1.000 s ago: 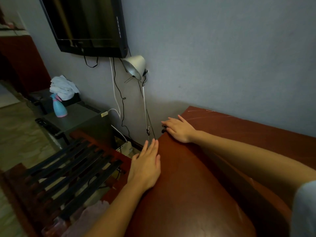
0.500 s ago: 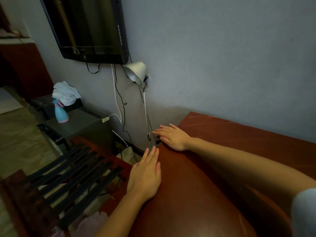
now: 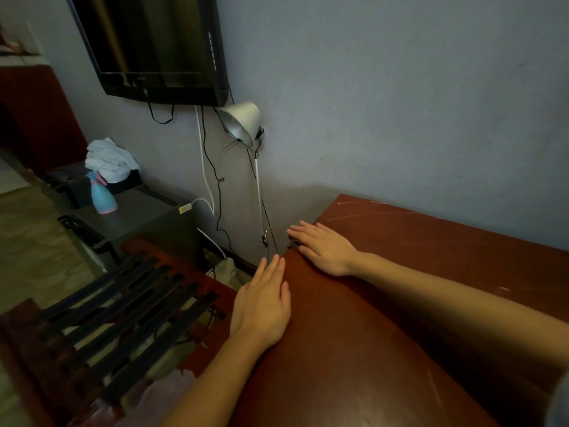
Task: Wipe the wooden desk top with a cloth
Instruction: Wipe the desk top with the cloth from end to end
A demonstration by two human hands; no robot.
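Note:
The reddish-brown wooden desk top fills the lower right and runs along the grey wall. My left hand lies flat with straight fingers on the desk's left edge. My right hand rests flat near the far left corner, fingers straight and pointing left, over a small dark clamp part at the edge. A crumpled white cloth lies far left on a dark box, out of reach of both hands. Neither hand holds anything.
A white clamp lamp on a thin rod stands at the desk corner, with cables hanging down the wall. A blue spray bottle sits on a grey cabinet. A slatted rack lies lower left; a wall-mounted screen hangs above.
My right hand slid slightly left toward the desk corner by the lamp's base. My left hand stayed flat on the edge. The view shifted a little.

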